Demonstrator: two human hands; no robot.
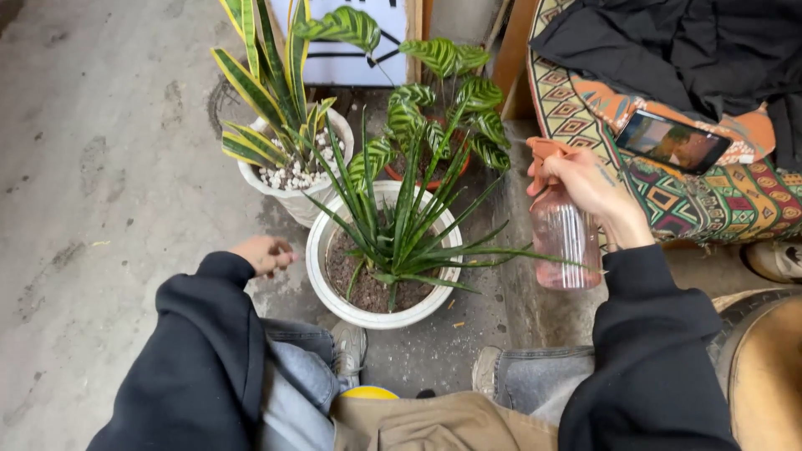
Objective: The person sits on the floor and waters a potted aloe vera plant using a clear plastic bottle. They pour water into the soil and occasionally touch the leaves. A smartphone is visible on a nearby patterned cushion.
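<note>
Right hand: the right hand (589, 185) is wrapped around the neck of a pink spray bottle (565, 238), fingers curled at the trigger head, which points toward 9 o'clock.
Spray bottle: clear pink, hanging upright below the hand, at 3 o'clock from the white pot, just beside its outer leaves.
Left hand: the left hand (266, 253) is loosely curled, fingers drawn together, holding nothing that shows; it sits at 9 o'clock of the white pot, near the rim, apart from it.
White pot: the pot (322, 276) stands on the floor (100, 167), bearing a spiky green plant (401, 225) in dark soil.
Behind: at 11 o'clock a second white pot with a yellow-edged plant (267, 92) and white pebbles; at 12 o'clock a striped leafy plant (443, 92).
Right side: a phone (672, 142) lies on a patterned cloth (718, 200) at 2 o'clock.
</note>
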